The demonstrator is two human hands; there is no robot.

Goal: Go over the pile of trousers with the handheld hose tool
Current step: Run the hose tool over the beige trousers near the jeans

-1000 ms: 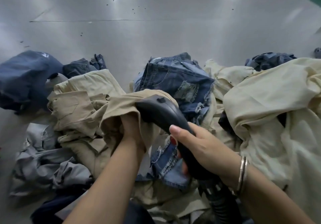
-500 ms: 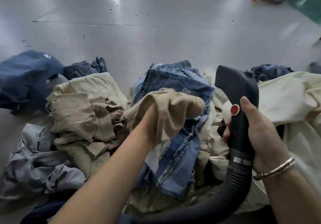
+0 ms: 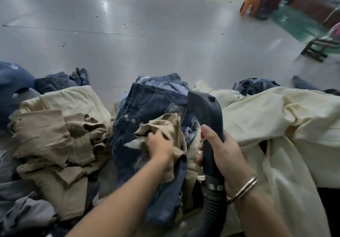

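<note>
Change: half a second ago the hose tool (image 3: 205,115) stood upright and clear of the cloth; now its head tips forward and down onto the blue jeans (image 3: 147,106), so another pass looks under way.
Left hand (image 3: 159,145): fingers curled into a bunched khaki garment (image 3: 165,124), holding it on top of the jeans.
Right hand (image 3: 221,152): wrapped round the tool's dark handle, thumb by the red button (bangle at the wrist).
Pile: heaped on the grey tabletop (image 3: 165,43), khaki trousers (image 3: 55,135) left, cream cloth (image 3: 285,126) right, jeans between.
Textures: denim stiff, frayed and riveted; khaki thin, creased; cream cloth soft, in broad folds.
Tool: smooth moulded plastic on a ribbed black hose (image 3: 211,213).
</note>
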